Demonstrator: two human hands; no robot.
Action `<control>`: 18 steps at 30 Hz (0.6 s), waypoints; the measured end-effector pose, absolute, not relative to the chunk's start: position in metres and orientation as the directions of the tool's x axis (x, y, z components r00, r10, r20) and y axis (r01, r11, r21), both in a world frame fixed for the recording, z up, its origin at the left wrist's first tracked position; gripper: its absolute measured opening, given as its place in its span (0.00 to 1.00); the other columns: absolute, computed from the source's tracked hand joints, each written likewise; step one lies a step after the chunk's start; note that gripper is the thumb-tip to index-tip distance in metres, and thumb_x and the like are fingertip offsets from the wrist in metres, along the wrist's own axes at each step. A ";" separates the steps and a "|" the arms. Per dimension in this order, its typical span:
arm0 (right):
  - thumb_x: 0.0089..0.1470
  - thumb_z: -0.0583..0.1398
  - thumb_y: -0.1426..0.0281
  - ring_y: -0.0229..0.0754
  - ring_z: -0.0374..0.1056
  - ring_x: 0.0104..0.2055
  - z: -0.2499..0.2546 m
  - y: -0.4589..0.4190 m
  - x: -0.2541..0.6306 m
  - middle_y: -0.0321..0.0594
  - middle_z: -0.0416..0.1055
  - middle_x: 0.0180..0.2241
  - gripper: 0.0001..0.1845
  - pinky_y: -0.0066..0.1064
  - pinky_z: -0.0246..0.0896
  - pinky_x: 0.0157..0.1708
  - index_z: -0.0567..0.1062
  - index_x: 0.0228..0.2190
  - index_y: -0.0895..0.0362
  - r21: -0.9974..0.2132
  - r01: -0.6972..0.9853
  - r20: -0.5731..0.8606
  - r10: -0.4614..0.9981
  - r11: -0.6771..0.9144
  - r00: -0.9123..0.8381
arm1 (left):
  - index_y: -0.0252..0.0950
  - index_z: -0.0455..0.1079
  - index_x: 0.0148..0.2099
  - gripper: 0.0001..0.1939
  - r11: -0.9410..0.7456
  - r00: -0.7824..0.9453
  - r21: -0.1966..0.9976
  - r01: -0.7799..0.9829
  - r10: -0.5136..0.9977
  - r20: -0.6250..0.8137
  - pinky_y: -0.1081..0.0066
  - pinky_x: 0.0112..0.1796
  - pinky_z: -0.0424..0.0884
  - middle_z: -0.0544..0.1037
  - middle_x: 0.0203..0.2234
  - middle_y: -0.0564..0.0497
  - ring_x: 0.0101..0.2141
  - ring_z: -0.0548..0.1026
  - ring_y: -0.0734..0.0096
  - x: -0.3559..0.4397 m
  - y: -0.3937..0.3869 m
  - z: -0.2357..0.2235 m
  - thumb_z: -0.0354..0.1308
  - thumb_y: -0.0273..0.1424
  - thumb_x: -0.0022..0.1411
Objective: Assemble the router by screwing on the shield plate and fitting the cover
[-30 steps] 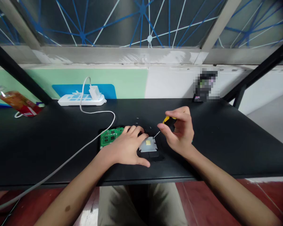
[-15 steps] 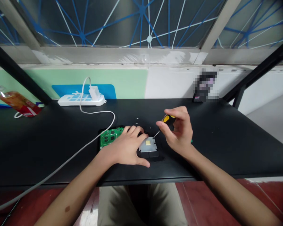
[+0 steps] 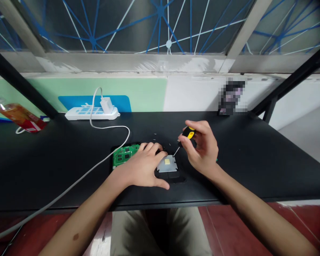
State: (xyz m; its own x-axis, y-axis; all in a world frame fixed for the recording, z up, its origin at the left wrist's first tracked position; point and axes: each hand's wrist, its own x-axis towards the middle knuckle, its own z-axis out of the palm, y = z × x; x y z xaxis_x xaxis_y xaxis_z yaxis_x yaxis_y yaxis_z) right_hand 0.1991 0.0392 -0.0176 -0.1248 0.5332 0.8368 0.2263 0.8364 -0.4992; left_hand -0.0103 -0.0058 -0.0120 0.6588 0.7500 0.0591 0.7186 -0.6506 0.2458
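Note:
My left hand (image 3: 144,166) lies flat with fingers spread over a black device on the black table (image 3: 56,160), holding it down. A green circuit board (image 3: 124,154) sticks out from under that hand on the left. Just right of my left fingers is a silver metal plate (image 3: 167,164) with a small yellow square on it. My right hand (image 3: 202,149) is closed on a small screwdriver (image 3: 188,133) with a yellow and black handle. Its thin tip points down to the plate's far right corner.
A white power strip (image 3: 92,113) with a plugged-in charger sits at the back left, and its white cable (image 3: 101,161) runs across the table toward the near left edge. A red snack packet (image 3: 22,117) lies far left. A small dark object (image 3: 230,97) stands at the back right.
My right hand has tilted the screwdriver more upright and turned it slightly, its handle moving a little up and left. My left hand has stayed in place.

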 end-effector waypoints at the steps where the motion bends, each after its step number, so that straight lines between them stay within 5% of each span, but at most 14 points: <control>1: 0.57 0.65 0.74 0.43 0.69 0.39 -0.018 0.040 0.199 0.40 0.70 0.42 0.26 0.37 0.71 0.31 0.71 0.55 0.44 -0.466 0.238 0.856 0.502 0.852 -0.122 | 0.36 0.66 0.62 0.45 -0.651 0.659 0.244 0.719 0.750 0.058 0.50 0.55 0.61 0.67 0.54 0.39 0.53 0.66 0.44 -0.010 -0.006 -0.012 0.65 0.61 0.52; 4: 0.55 0.66 0.74 0.41 0.69 0.37 -0.020 0.041 0.200 0.39 0.69 0.41 0.25 0.37 0.70 0.31 0.71 0.53 0.44 -0.423 0.228 0.879 0.458 0.877 -0.135 | 0.35 0.66 0.62 0.46 -0.649 0.658 0.242 0.721 0.751 0.050 0.49 0.55 0.61 0.68 0.54 0.38 0.54 0.66 0.43 -0.010 -0.006 -0.011 0.65 0.61 0.52; 10: 0.64 0.57 0.71 0.43 0.75 0.43 -0.019 0.034 0.199 0.43 0.69 0.51 0.21 0.40 0.78 0.37 0.69 0.57 0.45 -0.568 0.130 0.798 0.583 0.812 -0.155 | 0.35 0.65 0.61 0.45 -0.654 0.660 0.231 0.721 0.749 0.061 0.50 0.55 0.61 0.68 0.54 0.39 0.53 0.66 0.44 -0.010 -0.006 -0.011 0.64 0.62 0.53; 18: 0.60 0.61 0.76 0.43 0.75 0.43 -0.016 0.033 0.197 0.42 0.74 0.45 0.24 0.38 0.77 0.36 0.71 0.56 0.47 -0.526 0.171 0.818 0.551 0.833 -0.166 | 0.37 0.65 0.62 0.45 -0.650 0.660 0.246 0.719 0.750 0.055 0.50 0.56 0.60 0.68 0.54 0.39 0.54 0.65 0.44 -0.010 -0.005 -0.014 0.63 0.62 0.53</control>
